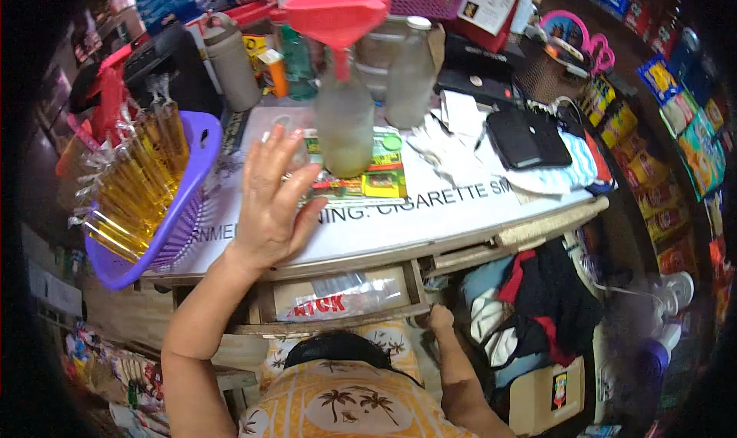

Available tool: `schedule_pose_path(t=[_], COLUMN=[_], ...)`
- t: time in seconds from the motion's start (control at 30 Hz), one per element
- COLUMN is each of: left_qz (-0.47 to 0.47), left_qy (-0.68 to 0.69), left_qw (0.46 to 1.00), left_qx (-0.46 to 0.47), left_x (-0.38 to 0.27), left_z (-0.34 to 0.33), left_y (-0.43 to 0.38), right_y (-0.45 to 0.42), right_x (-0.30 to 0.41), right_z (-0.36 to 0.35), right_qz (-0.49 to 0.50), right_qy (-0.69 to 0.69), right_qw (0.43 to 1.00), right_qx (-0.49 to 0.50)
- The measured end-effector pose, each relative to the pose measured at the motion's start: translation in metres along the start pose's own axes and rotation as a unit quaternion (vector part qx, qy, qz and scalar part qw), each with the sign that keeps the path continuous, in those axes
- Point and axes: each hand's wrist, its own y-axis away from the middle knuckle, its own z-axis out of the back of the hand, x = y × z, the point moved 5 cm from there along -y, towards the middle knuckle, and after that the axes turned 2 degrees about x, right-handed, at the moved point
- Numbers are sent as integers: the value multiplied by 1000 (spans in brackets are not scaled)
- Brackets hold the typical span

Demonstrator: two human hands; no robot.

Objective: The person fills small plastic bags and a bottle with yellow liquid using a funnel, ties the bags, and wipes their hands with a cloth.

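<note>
My left hand (pixel 270 207) is raised over the white tabletop (pixel 368 230), its fingers spread. Just behind those fingers is a clear, blurred object (pixel 295 153), perhaps a small cup; contact is unclear. Right of this hand a glass bottle (pixel 345 121) stands upright with a little yellowish liquid at its bottom. A pink plastic funnel (pixel 339 17) sits in its neck. My right hand (pixel 441 318) is low, beside the front corner of the pulled-out wooden drawer (pixel 345 327); its fingers are mostly hidden. In the drawer lies clear plastic packaging (pixel 345 302) bearing red writing.
At left, a purple plastic basket (pixel 198 173) holds several tied clear bags of yellow liquid (pixel 144 190). A second bottle (pixel 410 75), a grey tumbler (pixel 230 64) and a black pouch (pixel 527 138) stand or lie farther back. Clothes (pixel 535 300) fill the space at lower right.
</note>
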Motion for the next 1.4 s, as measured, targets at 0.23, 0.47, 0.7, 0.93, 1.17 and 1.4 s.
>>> schedule_pose_path(t=[0.23, 0.47, 0.7, 0.93, 1.17, 1.4], left_qz=[25, 13, -77, -80, -8, 73], left_qy=[-8, -3, 26, 259, 536, 507], left_qw=[1000, 1000, 997, 956, 835, 858], left_qx=[3, 23, 7, 112, 121, 37], left_x=[-4, -5, -16, -81, -119, -77], left_z=[-6, -8, 1, 23, 26, 39], left_y=[-9, -10, -12, -53, -107, -132], right_y=[-8, 69, 246, 371, 418, 394], right_x=[-31, -23, 39, 96, 169, 207], right_z=[-21, 47, 281, 451, 556, 591], right_qz=[13, 108, 180, 389, 488, 533], right_qy=[51, -76, -213, -213, -228, -241], right_qw=[998, 964, 896, 744, 695, 681], right_qx=[-33, -230, -346, -500, -476, -440])
